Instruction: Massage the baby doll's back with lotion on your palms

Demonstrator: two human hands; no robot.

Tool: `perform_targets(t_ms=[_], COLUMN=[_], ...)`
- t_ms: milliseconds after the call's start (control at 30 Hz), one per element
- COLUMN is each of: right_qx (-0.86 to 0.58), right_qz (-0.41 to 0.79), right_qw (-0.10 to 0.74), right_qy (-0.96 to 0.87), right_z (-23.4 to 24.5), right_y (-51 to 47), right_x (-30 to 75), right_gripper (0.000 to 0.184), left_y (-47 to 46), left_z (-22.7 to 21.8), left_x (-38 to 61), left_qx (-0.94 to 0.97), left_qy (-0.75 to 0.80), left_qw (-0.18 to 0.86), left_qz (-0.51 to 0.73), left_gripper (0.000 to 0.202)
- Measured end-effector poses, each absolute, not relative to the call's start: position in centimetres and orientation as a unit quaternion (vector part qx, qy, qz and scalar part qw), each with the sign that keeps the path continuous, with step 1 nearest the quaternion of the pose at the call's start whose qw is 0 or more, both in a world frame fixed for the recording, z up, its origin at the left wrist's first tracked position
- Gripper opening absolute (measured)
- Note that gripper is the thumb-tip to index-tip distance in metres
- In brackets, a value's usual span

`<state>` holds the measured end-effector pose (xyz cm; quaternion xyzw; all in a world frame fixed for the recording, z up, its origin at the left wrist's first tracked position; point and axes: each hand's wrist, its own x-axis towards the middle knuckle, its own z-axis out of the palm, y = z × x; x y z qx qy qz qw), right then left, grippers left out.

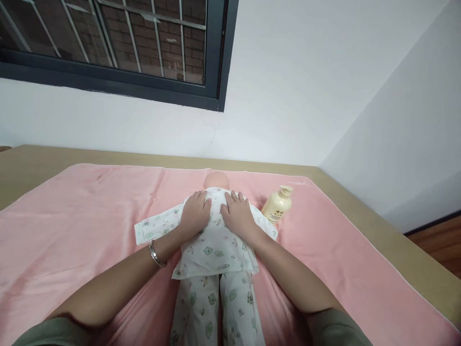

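A baby doll lies stretched out on a pink sheet, its bare head (216, 180) toward the wall. It wears a white long-sleeved top (212, 254) with small green animal prints and matching trousers (237, 307). My left hand (195, 211) rests flat on the left shoulder area of the top, fingers stretched out. On the opposite shoulder area my right hand (238, 214) lies flat too, fingers slightly spread. Neither hand grips anything. The doll's face is not visible, and its hands are hidden in the sleeves.
A cream pump bottle (278, 204) leans by the right sleeve. The pink sheet (90, 216) covers most of a wooden table (360, 218). Behind stands a white wall (281, 96) with a dark-framed barred window (212, 57).
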<state>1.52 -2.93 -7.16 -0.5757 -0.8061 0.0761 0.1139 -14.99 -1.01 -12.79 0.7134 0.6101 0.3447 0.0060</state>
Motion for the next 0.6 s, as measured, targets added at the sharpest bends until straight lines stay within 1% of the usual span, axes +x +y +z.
perform_targets(t_ms=[133,433,600], right_qx=[-0.58,-0.582,-0.578], right_qz=[0.087,0.108,0.105], right_qw=[0.141,0.222,0.22], right_qy=[-0.798,-0.775,-0.779], right_z=[-8.2,-9.4,-9.4], right_y=[-1.2,-1.6,-1.8], right_x=[2.0,2.1,2.0], right_gripper=[0.057,0.053,0.051], left_y=[-1.7,-2.7,-2.5], left_z=[-13.8,-13.2,-13.4], left_x=[-14.3,-14.1,-14.0], left_qx=[0.693,0.701,0.68], left_qy=[0.614,0.573,0.607], left_qw=[-0.013,0.034,0.022], left_qz=[0.378,0.424,0.41], left_gripper=[0.042,0.046,0.044])
